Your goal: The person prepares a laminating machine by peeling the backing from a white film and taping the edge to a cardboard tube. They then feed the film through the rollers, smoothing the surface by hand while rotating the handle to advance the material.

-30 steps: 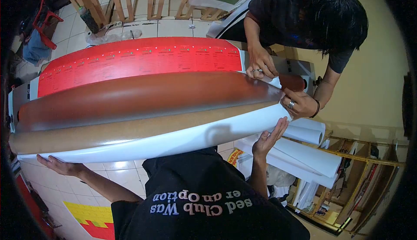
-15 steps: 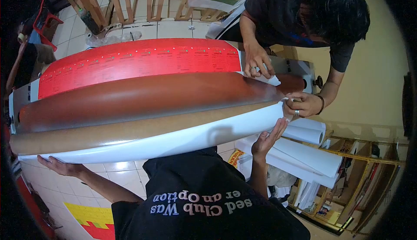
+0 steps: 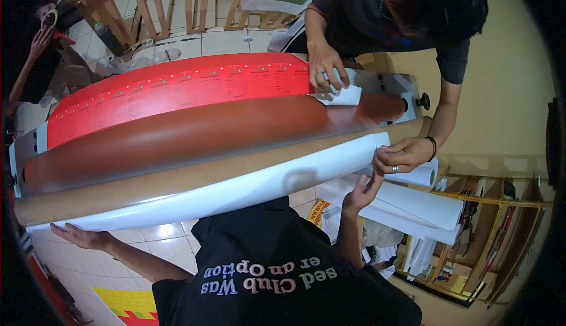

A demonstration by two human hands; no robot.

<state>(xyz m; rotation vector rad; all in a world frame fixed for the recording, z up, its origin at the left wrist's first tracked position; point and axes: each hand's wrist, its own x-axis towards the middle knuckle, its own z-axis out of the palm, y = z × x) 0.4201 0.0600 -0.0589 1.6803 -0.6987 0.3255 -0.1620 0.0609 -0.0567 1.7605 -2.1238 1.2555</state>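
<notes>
Just under the brown roller (image 3: pixel 194 134), on its near side, cradling the loose edge of the white sheet (image 3: pixel 236 190) where it is spilling off the tan tube (image 3: pixel 147 181); probably risking a crease or a skewed feed, with the two ends being carried at unequal heights and the long middle span sagging unsupported; possibly also letting the edge slide off, since nothing is clamping it at the roller's left end; perhaps tugging against the co-worker's hand (image 3: pixel 404 155), which is pinching the same corner just below the roller's right end, and so tearing or kinking that corner; likely smearing or wrinkling the red banner (image 3: pixel 177 87) beyond the roller if the sheet is jerking the roller round while the co-worker's other hand (image 3: pixel 326 66) is pressing a white scrap at the roller's far right end; holding the left hand (image 3: pixel 82 236) flat and palm up below the roller's left end, fingers spread apart under the sheet's edge, forearm stretching out low across the tiles; raising the right hand (image 3: pixel 362 191) below the roller's right end, wrist bending back, fingers loosely apart and pointing up, tips touching the sheet's corner beside the co-worker's fingers, gripping nothing.
</notes>
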